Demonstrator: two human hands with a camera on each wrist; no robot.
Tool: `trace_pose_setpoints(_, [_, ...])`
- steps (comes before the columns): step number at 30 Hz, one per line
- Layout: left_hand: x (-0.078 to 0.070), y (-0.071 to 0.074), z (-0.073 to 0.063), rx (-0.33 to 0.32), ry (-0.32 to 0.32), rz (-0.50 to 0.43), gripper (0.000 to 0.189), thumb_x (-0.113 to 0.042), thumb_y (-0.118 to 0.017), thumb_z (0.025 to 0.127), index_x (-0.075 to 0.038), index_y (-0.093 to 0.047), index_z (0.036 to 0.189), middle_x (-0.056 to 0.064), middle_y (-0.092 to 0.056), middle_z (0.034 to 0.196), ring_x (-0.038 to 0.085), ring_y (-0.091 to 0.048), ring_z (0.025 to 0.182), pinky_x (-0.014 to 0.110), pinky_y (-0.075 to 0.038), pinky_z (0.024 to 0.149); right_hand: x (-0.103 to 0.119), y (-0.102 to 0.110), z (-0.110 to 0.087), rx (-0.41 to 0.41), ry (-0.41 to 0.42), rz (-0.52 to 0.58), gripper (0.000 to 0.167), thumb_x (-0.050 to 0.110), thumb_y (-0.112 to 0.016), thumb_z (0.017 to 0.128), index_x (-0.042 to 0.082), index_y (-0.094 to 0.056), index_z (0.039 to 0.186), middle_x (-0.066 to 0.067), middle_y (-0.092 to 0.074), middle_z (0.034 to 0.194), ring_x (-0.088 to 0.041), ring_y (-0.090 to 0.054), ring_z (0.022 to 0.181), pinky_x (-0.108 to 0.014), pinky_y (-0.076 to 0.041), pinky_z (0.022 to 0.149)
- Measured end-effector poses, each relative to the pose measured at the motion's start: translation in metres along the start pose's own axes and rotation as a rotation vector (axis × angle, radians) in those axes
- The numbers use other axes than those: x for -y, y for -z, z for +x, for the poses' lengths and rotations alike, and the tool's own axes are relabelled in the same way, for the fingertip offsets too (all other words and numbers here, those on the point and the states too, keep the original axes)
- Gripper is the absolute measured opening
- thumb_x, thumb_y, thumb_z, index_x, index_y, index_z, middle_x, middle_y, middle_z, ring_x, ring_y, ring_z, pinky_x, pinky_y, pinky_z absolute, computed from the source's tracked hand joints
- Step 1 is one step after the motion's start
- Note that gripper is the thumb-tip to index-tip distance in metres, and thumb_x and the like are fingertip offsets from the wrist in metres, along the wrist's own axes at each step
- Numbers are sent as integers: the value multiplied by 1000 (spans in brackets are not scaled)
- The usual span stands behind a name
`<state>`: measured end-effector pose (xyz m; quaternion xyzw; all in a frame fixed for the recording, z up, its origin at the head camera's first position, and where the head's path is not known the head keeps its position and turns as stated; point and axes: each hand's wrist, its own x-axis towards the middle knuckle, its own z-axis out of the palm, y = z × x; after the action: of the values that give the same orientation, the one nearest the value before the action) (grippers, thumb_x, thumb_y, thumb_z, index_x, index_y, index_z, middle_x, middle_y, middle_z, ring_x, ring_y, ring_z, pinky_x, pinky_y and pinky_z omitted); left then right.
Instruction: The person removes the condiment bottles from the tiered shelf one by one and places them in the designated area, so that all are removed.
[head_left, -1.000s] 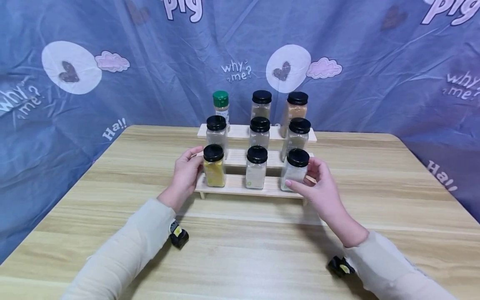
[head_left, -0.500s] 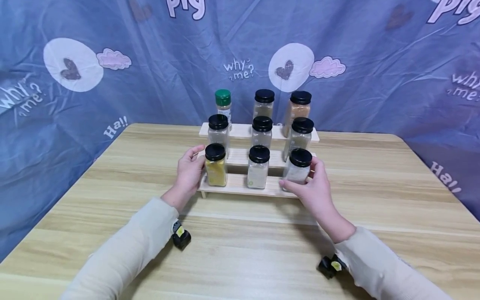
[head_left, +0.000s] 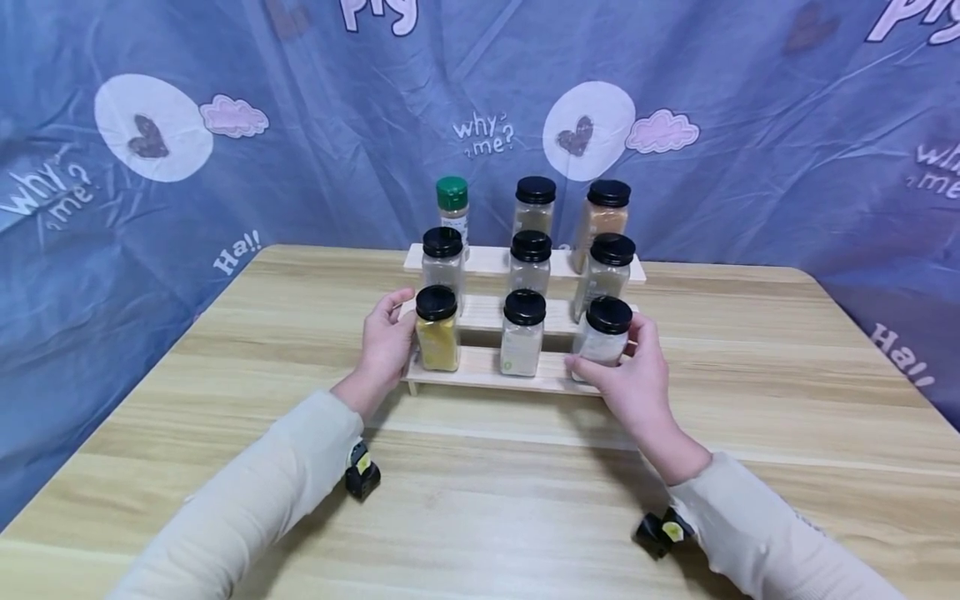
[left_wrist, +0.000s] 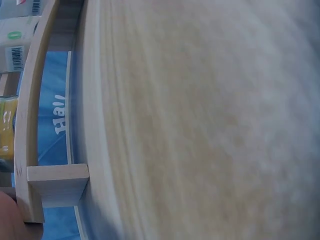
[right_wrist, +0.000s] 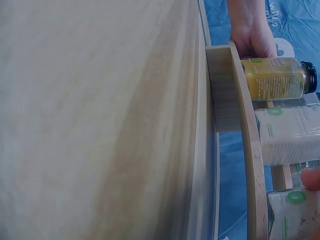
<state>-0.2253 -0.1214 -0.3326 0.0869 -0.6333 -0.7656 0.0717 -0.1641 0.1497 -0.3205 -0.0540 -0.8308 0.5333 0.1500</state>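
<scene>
Rack [head_left: 480, 365], wooden, three-tier, on table [head_left: 480, 500] | jars [head_left: 521, 348], nine, three per tier | left hand [head_left: 385, 342]: fingers and thumb bent round rack's left end | right hand [head_left: 637, 382]: fingers partly curled, thumb in front, holding white-filled jar [head_left: 603, 340], front tier, right end

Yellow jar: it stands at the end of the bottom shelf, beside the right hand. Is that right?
Wrong hand: the head view shows the yellow jar at the end of the bottom shelf, beside the left hand.
</scene>
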Motion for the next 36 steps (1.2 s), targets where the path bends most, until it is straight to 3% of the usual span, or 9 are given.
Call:
trace_pose_setpoints(18, [2,1,-3,18,0,-11,43,5,-49,88,-4,-47,130,-6,-58,78,4,-35,41,16,-30,37,6,13,-7,-47,1,-12,74,11,-83,65,5,-41,126,-5,-49,114,-16,-45,101,-25,-39,80])
trace_pose_setpoints(25, [1,1,-4,9,-21,-6,42,4,-51,88,-4,-48,128,-7,-59,75,3,-37,42,15,-31,38,14,19,-8,-96,57,5,69,8,-82,65,5,-44,124,3,-51,109,-9,-46,94,-15,-43,72])
trace_pose_setpoints(36, [2,2,-2,9,-47,4,39,5,-50,89,-2,-49,127,-7,-59,78,2,-38,45,14,-33,41,26,28,-2,-187,190,58,62,5,-79,66,14,-53,121,8,-57,102,-8,-50,87,-13,-46,65])
